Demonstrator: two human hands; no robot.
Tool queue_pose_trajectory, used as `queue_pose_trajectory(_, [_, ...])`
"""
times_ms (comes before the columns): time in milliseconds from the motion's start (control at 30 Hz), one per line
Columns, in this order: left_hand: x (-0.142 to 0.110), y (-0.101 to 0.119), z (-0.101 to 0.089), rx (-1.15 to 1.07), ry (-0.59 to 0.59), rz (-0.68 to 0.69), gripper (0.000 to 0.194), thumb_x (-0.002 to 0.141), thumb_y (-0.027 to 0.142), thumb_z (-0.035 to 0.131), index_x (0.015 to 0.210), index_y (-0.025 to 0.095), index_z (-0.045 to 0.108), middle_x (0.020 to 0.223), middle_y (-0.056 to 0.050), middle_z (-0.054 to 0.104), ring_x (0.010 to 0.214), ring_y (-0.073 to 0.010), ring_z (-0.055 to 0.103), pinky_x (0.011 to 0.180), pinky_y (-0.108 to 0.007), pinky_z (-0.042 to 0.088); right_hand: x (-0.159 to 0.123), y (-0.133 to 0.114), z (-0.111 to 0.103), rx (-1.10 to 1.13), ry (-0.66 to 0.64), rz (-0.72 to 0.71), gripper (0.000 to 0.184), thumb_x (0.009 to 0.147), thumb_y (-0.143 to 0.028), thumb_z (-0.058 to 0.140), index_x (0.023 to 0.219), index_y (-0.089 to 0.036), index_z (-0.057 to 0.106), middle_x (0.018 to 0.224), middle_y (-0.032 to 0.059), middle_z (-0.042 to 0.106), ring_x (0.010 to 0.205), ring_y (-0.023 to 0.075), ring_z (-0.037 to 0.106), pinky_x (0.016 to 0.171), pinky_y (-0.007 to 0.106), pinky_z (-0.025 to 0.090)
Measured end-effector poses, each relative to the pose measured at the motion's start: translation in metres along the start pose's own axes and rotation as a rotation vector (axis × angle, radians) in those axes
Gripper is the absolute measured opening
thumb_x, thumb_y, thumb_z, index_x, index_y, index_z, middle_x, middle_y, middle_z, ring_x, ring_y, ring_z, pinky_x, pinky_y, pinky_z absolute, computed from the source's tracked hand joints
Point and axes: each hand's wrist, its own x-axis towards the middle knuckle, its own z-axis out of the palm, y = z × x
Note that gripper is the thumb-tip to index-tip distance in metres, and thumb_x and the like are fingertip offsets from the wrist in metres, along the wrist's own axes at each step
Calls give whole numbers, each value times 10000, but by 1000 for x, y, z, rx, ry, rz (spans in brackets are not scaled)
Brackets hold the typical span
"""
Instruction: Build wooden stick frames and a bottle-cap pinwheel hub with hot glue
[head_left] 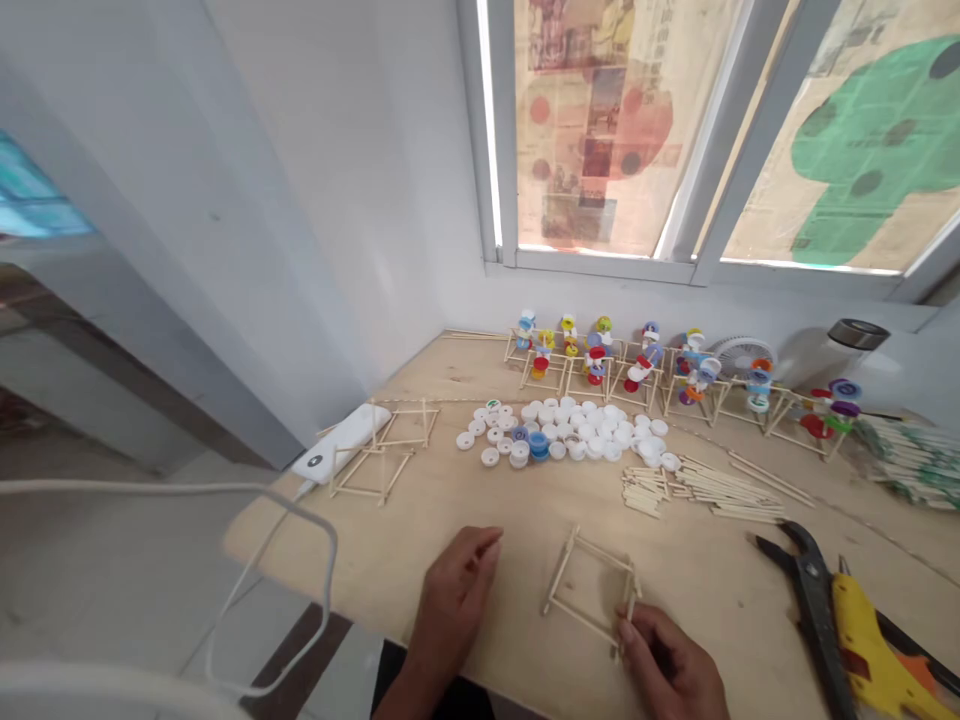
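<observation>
On the wooden table lies a frame of thin wooden sticks, roughly square, with short uprights at its right side. My right hand pinches its near right corner between thumb and fingertips. Left of the frame and apart from it, my left hand rests near the table's front edge, fingers curled together and nothing showing in them. Beyond the hands are a spread of white bottle caps, with a blue cap among them, and loose wooden sticks.
Stick frames bearing coloured caps line the back. Two more stick frames stand left by a white power bank with a cable. At right lie black-handled pliers, a yellow glue gun and a bundle of sticks.
</observation>
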Motion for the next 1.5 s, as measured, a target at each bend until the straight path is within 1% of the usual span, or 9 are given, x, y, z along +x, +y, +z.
queue_pose_trajectory(67, [-5,19,14,-131,-121,-8,243,866,327,451,925,191,645,867,-61,680,812,-182,637,718,-284,510,0,-8,-4,-22,-17,-12,334,769,-483,585,829,-181,713,746,37,698,698,176,643,602,182,501])
queue_pose_trajectory(167, [-11,36,27,-245,-201,-43,259,873,337,447,924,189,654,860,-62,688,822,-188,644,740,-287,512,0,-16,-13,-72,-66,-18,327,804,-454,556,866,-176,716,806,61,711,742,191,658,654,207,518])
queue_pose_trajectory(367, [-17,40,35,-255,-301,-35,259,864,336,470,987,196,650,934,-70,690,840,-185,643,748,-283,514,5,-20,-22,-140,-71,-59,319,854,-406,494,897,-177,712,850,77,712,767,194,660,671,230,520])
queue_pose_trajectory(467, [-17,39,37,-211,-300,-12,245,848,330,490,983,198,646,913,-63,691,823,-181,643,733,-282,519,10,-24,-22,-151,-89,-96,330,878,-383,455,935,-172,701,840,81,706,748,185,650,651,229,511])
queue_pose_trajectory(633, [-13,36,45,-83,-284,18,220,813,310,515,936,185,649,788,-37,693,712,-173,648,676,-283,528,16,-28,-22,-203,-87,-160,312,894,-327,427,981,-177,687,817,71,697,727,171,638,658,235,501])
queue_pose_trajectory(833, [-13,33,52,-28,-265,48,229,826,306,489,941,183,643,838,-58,702,747,-182,656,711,-300,527,10,-18,-29,-248,-22,-170,282,884,-292,439,998,-184,673,873,78,693,838,188,647,740,277,520])
queue_pose_trajectory(967, [-16,31,54,-8,-234,60,236,831,314,486,957,176,630,832,-64,692,763,-185,648,744,-317,522,7,-14,-30,-258,8,-174,266,876,-289,445,958,-178,672,846,76,694,820,188,651,748,295,525])
queue_pose_trajectory(1200, [-18,30,56,27,-237,90,218,828,294,487,943,170,625,826,-57,676,768,-173,639,743,-298,508,7,-15,-28,-278,-31,-180,248,882,-275,435,926,-188,663,849,60,685,800,172,641,728,275,508])
queue_pose_trajectory(1500, [-17,29,56,32,-238,86,218,830,281,479,942,166,625,822,-53,673,761,-163,629,728,-288,502,6,-19,-29,-308,-76,-168,224,883,-274,439,905,-192,647,826,46,674,759,163,616,678,260,470])
